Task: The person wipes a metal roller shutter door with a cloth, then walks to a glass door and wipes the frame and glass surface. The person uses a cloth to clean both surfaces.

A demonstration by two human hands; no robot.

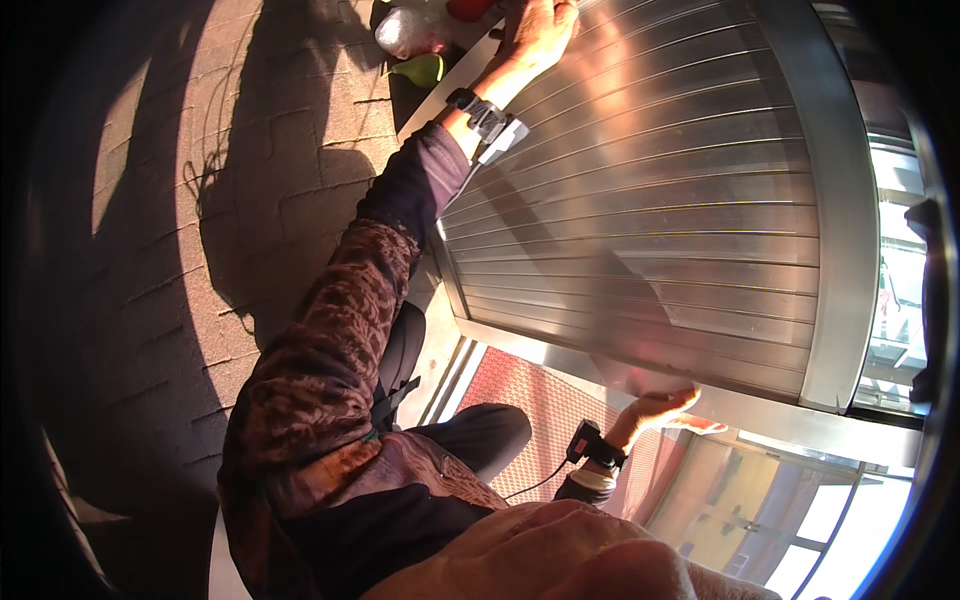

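Note:
A ribbed metal door panel (637,210) with a smooth metal frame fills the upper right. My left hand (536,34) lies at the panel's far edge at the top of the picture, fingers curled. Whether it grips anything is unclear, as the picture's edge cuts it off. A black strap with a grey device (491,124) is around that wrist. Lower right, my right hand (660,412) holds the near edge of the door frame, thumb on the panel side and fingers on the other. A black wristband with a small cabled box (583,441) sits on the right wrist.
Beside the far edge lie a clear plastic bag (409,34), a green object (424,70) and a red object (469,7). Brick paving (300,172) with shadows spreads left. A red textured mat (517,390) lies below the door, near my knee (487,435). Glazed panels (750,495) stand lower right.

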